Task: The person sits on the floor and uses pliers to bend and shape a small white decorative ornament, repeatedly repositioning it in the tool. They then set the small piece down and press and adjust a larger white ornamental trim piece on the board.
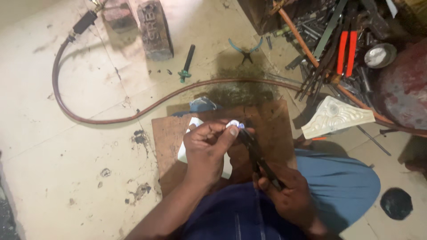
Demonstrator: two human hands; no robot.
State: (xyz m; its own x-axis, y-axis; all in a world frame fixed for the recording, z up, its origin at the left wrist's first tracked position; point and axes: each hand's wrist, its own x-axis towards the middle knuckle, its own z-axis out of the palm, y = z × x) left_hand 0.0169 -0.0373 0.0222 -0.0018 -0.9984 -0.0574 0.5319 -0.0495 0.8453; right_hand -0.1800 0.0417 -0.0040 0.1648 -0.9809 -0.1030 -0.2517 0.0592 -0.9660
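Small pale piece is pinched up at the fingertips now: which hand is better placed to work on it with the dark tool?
Probably the right hand: it grips the dark tool, whose tip reaches the small pale piece. The left hand is occupied pinching that piece.

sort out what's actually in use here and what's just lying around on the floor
In use: left hand pinching a small pale piece; right hand gripping dark pliers; brown board underneath.

Lying about: blue-handled pliers, hose, brick, white ornate piece, tool pile.

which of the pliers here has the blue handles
The small pliers lying open on the floor above the board. The orange-handled pair lies in the tool pile; the right hand holds a dark tool.
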